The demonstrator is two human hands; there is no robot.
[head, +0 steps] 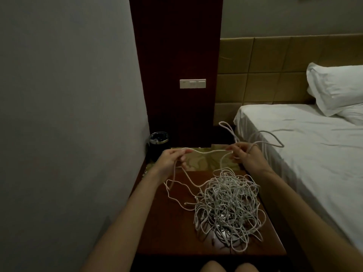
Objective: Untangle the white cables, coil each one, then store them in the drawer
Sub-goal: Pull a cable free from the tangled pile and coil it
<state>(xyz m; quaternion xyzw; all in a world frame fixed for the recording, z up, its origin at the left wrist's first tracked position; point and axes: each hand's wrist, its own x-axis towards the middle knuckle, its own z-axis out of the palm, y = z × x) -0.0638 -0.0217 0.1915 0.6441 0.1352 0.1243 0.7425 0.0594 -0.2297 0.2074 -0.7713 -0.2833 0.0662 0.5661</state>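
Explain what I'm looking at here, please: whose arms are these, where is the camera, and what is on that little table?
There is no machine here. A person wears one wide-angle camera on the head, looking forward and down, so the two bare arms reaching in from the bottom are their own.

The dark red-brown wooden bedside table carries a big tangled heap of thin white cables. One white cable strand is stretched between the hands above the table. The left hand pinches one part of it, and the right hand grips the other, with loose loops sticking up from its fingers.

Around it: a white-sheeted bed with a white pillow to the right, a small black waste bin by the grey wall, and a white switch plate on the dark panel. No drawer is visible.
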